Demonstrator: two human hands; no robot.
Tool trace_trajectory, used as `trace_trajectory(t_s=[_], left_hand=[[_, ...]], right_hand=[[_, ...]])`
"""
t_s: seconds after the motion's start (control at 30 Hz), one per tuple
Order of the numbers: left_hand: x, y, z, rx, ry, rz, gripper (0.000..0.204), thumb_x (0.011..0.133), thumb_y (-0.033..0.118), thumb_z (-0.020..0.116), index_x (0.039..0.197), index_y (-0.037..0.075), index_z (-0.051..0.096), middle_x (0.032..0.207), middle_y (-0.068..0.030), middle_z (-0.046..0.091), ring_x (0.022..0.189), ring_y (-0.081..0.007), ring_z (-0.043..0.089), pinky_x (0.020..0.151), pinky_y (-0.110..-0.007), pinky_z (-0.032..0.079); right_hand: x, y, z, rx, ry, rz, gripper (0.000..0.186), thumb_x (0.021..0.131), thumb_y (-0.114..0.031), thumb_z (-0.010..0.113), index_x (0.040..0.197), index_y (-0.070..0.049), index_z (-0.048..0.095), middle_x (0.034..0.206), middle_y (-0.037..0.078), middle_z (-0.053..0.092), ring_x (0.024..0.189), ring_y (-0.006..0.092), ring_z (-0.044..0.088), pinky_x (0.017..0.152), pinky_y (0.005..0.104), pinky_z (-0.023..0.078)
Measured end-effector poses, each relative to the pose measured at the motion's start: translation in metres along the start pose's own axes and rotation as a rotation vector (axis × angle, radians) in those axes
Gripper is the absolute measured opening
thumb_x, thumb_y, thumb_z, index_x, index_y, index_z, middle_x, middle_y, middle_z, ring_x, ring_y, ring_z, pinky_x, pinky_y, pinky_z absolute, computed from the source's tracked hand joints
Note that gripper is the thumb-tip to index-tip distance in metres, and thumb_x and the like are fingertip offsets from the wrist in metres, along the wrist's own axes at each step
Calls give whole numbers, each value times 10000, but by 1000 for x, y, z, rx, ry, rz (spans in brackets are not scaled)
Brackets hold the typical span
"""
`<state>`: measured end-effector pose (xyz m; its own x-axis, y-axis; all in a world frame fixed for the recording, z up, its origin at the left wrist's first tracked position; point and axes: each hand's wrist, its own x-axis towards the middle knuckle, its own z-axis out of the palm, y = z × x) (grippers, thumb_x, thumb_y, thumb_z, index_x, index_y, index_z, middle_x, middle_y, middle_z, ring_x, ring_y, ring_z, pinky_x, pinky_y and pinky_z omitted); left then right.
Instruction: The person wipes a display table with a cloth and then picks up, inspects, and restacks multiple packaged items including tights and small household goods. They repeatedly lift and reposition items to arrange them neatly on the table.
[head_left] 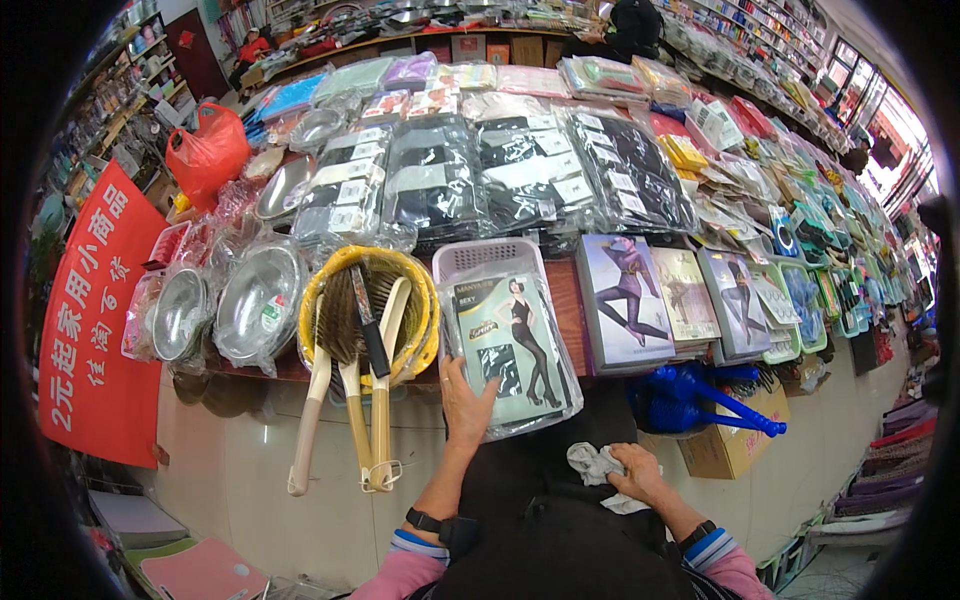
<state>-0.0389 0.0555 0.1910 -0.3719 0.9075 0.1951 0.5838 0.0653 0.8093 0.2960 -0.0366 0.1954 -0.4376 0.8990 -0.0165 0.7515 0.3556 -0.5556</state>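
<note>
My left hand [466,402] grips the lower left edge of a plastic-wrapped pack of tights [515,345], its thumb across the front. The pack has a pale green card with a figure in black. It leans over the front of a light purple-grey basket [487,252] at the table's near edge. Low on the right, my right hand [642,478] is closed around a crumpled white cloth [592,462], in front of my dark clothing. Just left of the pack, long-handled brushes [342,335] stick out of a yellow basket [428,285].
Boxed tights [625,300] stand right of the basket. Wrapped dark garments [435,180] cover the table behind. Metal bowls [262,300] sit at the left, beside a red banner [95,310]. A blue plastic item [690,400] and a cardboard box [735,435] are below the table's right side.
</note>
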Motion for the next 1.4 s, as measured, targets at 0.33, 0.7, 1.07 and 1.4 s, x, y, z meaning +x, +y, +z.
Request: trace_trajectory(t_s=[0.33,0.7,1.07,1.4], left_hand=[[18,6,12,58,143,-18,523,648,162,821,966,-7,442,1002,-196,465,1004,-386,450,886,-459,376],[19,56,-16,-729,-62,-376,427,729,-73,667,1124,-48,506,1035,-109,620,857,-162,627,774,-295,513],[14,73,-88,-1100,26,-235,582,791,-91,540,1348,18,412,1179,-114,582,1027,-212,621,898,-345,538],[27,38,-42,-1316,-191,-617,466,880,-18,526,1336,-1,433,1224,-164,583,1051,-276,631,903,-400,545]], right_hand=[[-7,32,4,254,87,168,296,706,-151,698,965,-12,664,1044,137,655,962,316,641,838,364,503],[-12,55,8,637,83,382,273,716,-78,656,980,-20,694,958,96,689,887,153,647,789,297,497],[20,69,-74,834,791,374,344,829,-50,606,1168,5,603,1073,60,626,981,147,575,878,283,457],[94,-41,-108,933,618,53,315,851,-43,685,1155,16,629,1053,42,656,978,117,584,882,266,451]])
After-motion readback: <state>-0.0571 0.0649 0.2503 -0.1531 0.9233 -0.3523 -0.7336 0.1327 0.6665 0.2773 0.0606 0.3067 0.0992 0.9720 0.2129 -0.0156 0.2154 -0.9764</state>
